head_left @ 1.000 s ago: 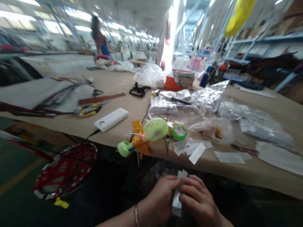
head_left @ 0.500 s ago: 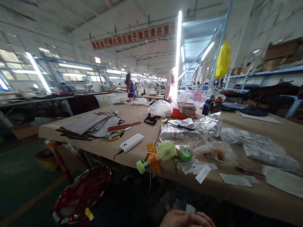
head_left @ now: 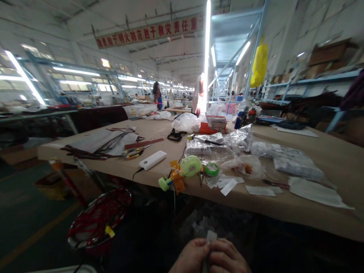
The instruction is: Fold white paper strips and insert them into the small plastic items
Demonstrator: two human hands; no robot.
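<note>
At the bottom of the head view, below the table's front edge, my left hand and my right hand meet with closed fingers. Between them they pinch a small whitish translucent piece, its top end sticking up above the fingertips. Other pale scraps show dimly just beyond my hands. On the table in front lie white strips, a green tape roll and a light green fan.
The brown-papered table spans the view. It bears a white power bank, cutting tools, plastic-wrapped bundles and scissors. A red round basket stands at lower left. A person is far off.
My hands have come up and left in the view, still close together with the whitish piece, and more of them shows. The table scene has shifted up and left as the camera moved.
</note>
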